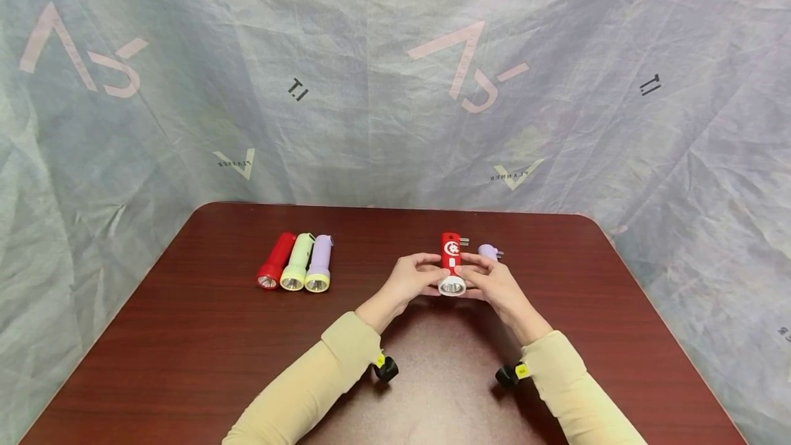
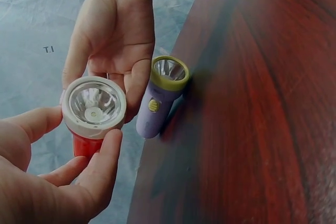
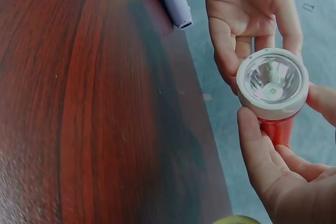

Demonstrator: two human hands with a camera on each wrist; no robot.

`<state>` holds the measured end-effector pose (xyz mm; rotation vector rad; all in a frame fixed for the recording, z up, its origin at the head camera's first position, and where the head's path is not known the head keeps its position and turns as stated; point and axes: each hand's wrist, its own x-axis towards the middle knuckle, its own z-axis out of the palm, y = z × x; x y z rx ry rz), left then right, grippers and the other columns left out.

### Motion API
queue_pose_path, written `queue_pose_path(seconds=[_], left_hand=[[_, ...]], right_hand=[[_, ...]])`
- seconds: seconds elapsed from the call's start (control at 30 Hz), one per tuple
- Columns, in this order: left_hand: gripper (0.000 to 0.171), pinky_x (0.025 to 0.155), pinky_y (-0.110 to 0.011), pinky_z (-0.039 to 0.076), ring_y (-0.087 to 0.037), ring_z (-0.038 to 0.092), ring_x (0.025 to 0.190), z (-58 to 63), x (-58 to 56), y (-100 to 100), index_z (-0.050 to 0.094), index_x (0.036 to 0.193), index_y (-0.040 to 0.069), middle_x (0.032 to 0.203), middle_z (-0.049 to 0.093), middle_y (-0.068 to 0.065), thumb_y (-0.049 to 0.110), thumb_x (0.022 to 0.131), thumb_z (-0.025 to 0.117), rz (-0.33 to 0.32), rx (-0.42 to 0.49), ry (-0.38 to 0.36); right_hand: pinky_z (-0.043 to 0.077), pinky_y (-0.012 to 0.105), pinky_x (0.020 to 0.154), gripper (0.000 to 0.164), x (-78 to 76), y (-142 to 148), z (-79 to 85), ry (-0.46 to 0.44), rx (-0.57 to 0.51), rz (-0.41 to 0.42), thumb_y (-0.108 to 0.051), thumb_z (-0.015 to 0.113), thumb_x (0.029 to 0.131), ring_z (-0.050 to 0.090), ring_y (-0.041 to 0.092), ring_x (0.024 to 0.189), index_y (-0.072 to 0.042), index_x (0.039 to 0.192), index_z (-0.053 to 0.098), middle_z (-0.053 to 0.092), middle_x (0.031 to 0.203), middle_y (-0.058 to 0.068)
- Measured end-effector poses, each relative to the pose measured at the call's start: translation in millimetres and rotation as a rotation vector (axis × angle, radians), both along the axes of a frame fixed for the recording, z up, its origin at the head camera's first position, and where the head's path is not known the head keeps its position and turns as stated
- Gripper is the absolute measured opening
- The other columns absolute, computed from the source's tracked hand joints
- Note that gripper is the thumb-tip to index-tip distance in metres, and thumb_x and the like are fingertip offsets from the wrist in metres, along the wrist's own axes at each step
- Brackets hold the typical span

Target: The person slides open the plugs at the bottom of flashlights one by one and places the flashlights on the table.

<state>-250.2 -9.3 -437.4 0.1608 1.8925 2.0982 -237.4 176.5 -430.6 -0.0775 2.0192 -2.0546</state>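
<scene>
Both hands hold a red flashlight [image 1: 451, 259] with a white head, its lens facing me and a white emblem and switch on its upper side. Two metal prongs stick out from its right side near the tail. My left hand [image 1: 409, 279] grips the head end from the left, thumb on top. From the other side my right hand [image 1: 498, 285] pinches it the same way. In the left wrist view the white rim [image 2: 97, 131] sits between the fingertips of both hands. Beyond the right hand lies a lilac flashlight [image 1: 488, 251] with prongs, mostly hidden in the head view.
On the table's left half a red flashlight [image 1: 278, 258], a pale green one [image 1: 299, 258] and a lilac one [image 1: 320, 257] lie side by side, lenses toward me. The dark red wooden table [image 1: 185, 362] ends at a grey fabric backdrop [image 1: 346, 122].
</scene>
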Motion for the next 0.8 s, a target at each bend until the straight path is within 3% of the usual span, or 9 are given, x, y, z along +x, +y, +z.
queue_pose_path(seconds=[0.23, 0.53, 0.8], left_hand=[[0.044, 0.069, -0.037, 0.059, -0.016, 0.066, 0.074, -4.9, -3.7, 5.5, 0.055, 0.125, -0.003, 0.099, 0.068, -0.017, 0.006, 0.084, 0.069, 0.007, 0.004, -0.004], [0.044, 0.068, -0.036, 0.059, -0.017, 0.066, 0.072, -10.6, -8.2, 10.6, 0.056, 0.124, -0.002, 0.099, 0.068, -0.016, 0.005, 0.082, 0.07, 0.033, -0.009, -0.028], [0.043, 0.065, -0.035, 0.059, -0.018, 0.067, 0.071, -22.2, -17.3, 19.4, 0.057, 0.121, -0.002, 0.099, 0.069, -0.016, 0.008, 0.082, 0.072, 0.061, -0.058, -0.038]], right_hand=[[0.058, 0.031, 0.075, 0.056, -2.2, 5.4, 0.1, 0.019, 0.045, 0.03, -0.014, 0.06, 0.093, 0.067, 0.012, 0.081, 0.006, 0.139, 0.035, 0.063, 0.106, 0.009], [0.058, 0.029, 0.074, 0.049, -8.9, 5.7, -5.5, 0.098, 0.233, 0.0, -0.013, 0.061, 0.092, 0.064, 0.01, 0.084, 0.009, 0.133, 0.045, 0.053, 0.122, 0.028], [0.058, 0.033, 0.072, 0.043, -13.2, 6.0, -5.2, 0.142, 0.375, -0.033, -0.013, 0.062, 0.091, 0.067, 0.015, 0.08, 0.011, 0.125, 0.053, 0.063, 0.111, 0.027]])
